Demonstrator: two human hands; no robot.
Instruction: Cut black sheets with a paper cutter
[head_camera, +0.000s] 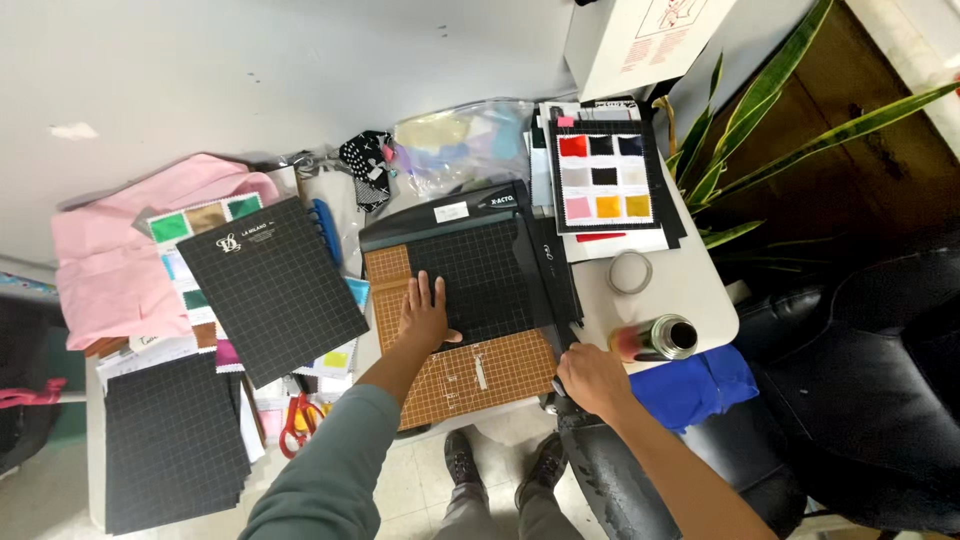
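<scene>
The left hand (424, 312) is lying flat, fingers spread and gripping nothing, pressing a black gridded card sheet (478, 280) onto the orange-brown gridded bed of the black guillotine paper cutter (470, 375). The right hand (590, 380) is curling closed around the cutter's blade handle (565, 335) at the cutter's near right corner. Just right of the cutter a steel flask (655, 338) is lying beside a roll of clear tape (630, 272), with blue cloth (700, 385) nearer. Beyond the cutter's right edge a fabric swatch card (605, 178) is resting. Left of the cutter, red-handled scissors (297, 420) are lying among black gridded sheets (270, 285) and pink fabric (120, 260).
</scene>
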